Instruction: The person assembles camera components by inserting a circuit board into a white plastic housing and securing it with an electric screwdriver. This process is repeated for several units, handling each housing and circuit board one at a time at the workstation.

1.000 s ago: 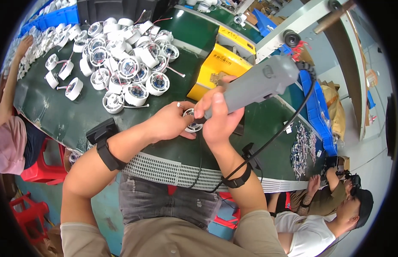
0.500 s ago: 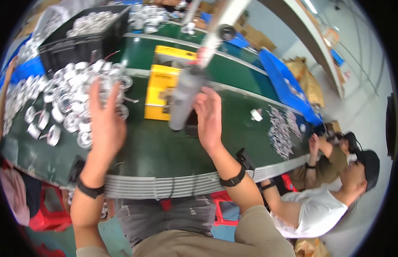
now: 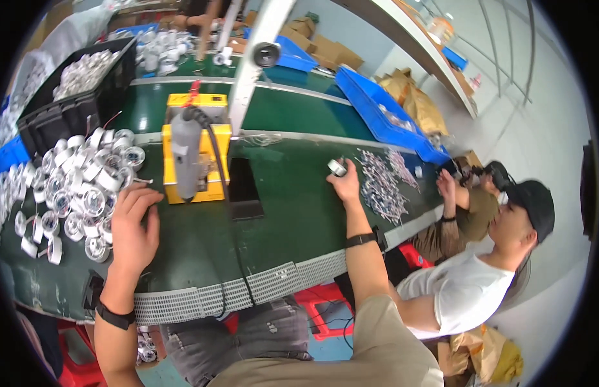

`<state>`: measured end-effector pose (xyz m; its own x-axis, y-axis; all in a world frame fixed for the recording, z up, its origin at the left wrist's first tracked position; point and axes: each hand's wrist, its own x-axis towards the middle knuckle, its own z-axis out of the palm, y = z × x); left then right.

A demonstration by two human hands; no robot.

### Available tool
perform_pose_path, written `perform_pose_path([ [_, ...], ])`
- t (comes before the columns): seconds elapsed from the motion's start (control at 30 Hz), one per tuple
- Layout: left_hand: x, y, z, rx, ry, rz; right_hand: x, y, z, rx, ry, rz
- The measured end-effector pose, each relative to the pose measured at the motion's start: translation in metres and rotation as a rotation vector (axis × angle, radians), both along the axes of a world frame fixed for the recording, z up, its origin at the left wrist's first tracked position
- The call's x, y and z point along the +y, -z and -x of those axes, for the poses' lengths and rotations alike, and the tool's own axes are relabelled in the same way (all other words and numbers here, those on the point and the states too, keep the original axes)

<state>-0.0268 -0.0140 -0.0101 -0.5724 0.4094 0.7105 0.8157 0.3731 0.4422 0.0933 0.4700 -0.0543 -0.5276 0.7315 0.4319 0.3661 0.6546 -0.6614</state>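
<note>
My right hand is closed, pinching a small white round part between thumb and fingers just above the table. Its kind is too small to tell. My left hand is over the green table, empty, with its thumb apart from its loosely bent fingers. Beside it lies a heap of white round housings with clear faces and short wires. A grey electric screwdriver hangs upright on a black cable in front of a yellow box.
A black phone lies right of the yellow box. Small wired parts are heaped near a blue tray. A black crate stands back left. A metal post rises behind. A person in a white shirt sits at right.
My right hand has left the screwdriver, reached right and picked up the small white part from the table. The screwdriver hangs steadier. My left hand is lower, beside the heap; the view has turned right.
</note>
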Motion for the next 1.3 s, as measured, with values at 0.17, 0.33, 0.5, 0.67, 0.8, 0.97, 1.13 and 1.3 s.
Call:
perform_pose_path([
  [0.17, -0.005, 0.002, -0.002, -0.007, 0.018, 0.006, 0.01, 0.02, 0.011, -0.063, 0.106, -0.074],
  [0.33, 0.01, 0.0, -0.009, -0.003, 0.132, 0.014, -0.017, 0.015, 0.009, 0.009, 0.063, -0.322],
  [0.5, 0.013, 0.002, -0.027, -0.217, 0.465, 0.143, -0.129, -0.025, 0.027, 0.352, -0.224, -0.532],
  [0.67, 0.035, 0.021, -0.037, -0.654, 0.829, -0.124, -0.234, -0.055, 0.019, 0.64, -0.529, -0.556],
  [0.8, 0.032, 0.039, -0.025, -0.834, 0.917, -0.301, -0.281, -0.057, 0.03, 0.758, -0.699, -0.535],
  [0.97, 0.046, 0.015, -0.03, -0.869, 0.721, -0.649, -0.293, -0.059, 0.04, 0.723, -0.886, -0.486],
  [1.13, 0.032, 0.013, -0.021, -0.898, 0.734, -0.74, -0.282, -0.042, 0.049, 0.54, -1.079, -0.444],
  [1.3, 0.014, 0.031, -0.004, -0.928, 0.707, -0.804, -0.286, -0.037, 0.057, 0.573, -1.071, -0.387],
])
